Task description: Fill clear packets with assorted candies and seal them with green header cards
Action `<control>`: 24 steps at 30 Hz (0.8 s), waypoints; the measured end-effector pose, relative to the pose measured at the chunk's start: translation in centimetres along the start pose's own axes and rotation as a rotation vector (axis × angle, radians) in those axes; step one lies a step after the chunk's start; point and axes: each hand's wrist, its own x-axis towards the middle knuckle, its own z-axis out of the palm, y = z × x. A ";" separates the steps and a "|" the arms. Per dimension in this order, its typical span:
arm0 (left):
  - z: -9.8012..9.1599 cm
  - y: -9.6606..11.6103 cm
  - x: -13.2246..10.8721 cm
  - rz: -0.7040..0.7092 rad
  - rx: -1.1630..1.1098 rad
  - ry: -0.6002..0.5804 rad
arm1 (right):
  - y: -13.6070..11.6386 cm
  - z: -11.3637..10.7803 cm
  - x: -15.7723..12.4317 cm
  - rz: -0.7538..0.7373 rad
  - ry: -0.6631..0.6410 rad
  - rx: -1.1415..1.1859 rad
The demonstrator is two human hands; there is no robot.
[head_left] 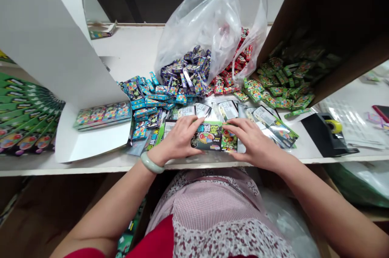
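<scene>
A black and green printed packet [207, 136] lies near the table's front edge, between my two hands. My left hand [182, 136] grips its left end, thumb below and fingers above. On the right, my right hand [251, 140] has its thumb and fingers around the packet's right end, where small green boxes [229, 140] show. Behind my hands are flat clear packets with black and white cards [227, 108]. Small blue boxes [141, 102] are heaped to the left of them, and purple boxes [190, 71] spill from a clear plastic bag [200, 18].
Red boxes [240, 63] lie in and by the bag. Green boxes [282, 83] spill from a tipped carton [331, 39] at right, near a black tape dispenser [325, 134]. A white open box [94, 144] with a row of boxes stands left, beside fanned green cards [27, 116].
</scene>
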 end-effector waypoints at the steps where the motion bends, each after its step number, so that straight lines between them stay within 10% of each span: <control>1: 0.0 0.1 -0.1 -0.002 -0.014 -0.007 | 0.0 -0.1 0.0 -0.002 -0.023 0.027; 19: 0.8 0.1 -1.8 -0.130 -0.021 0.051 | -2.0 2.8 2.5 0.289 0.052 0.539; 24: -0.2 -0.8 -2.1 -0.231 -0.026 0.093 | 4.6 2.0 8.1 0.368 0.067 0.409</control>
